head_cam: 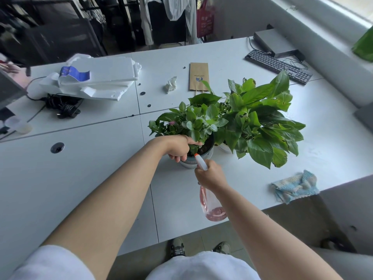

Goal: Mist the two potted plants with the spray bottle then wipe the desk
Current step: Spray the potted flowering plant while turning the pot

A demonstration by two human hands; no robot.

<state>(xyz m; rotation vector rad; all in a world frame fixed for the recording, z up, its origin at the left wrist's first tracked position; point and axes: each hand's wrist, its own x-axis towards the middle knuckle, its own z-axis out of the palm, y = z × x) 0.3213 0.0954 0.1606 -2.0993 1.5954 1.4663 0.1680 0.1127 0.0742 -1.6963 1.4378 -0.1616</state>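
Observation:
Two potted plants stand side by side on the white desk (80, 178). The small-leaved plant with a pink flower (191, 122) grows in a pale blue pot (189, 163). My left hand (179, 147) grips that pot's rim, thumb among the lower leaves. My right hand (211, 175) holds a pink see-through spray bottle (212, 205) by its neck, its white nozzle with an orange tip (198, 160) pointing at the pot. The larger broad-leaved plant (260, 120) stands to the right in a white pot (225, 147). A blue and cream cloth (295, 184) lies crumpled near the desk's right front edge.
Behind the plants lie a brown paper bag (198, 76) and a crumpled tissue (170, 84). White foam packing (96, 77) and black cables (62, 106) sit at the back left. A black keyboard (278, 65) lies at the back right.

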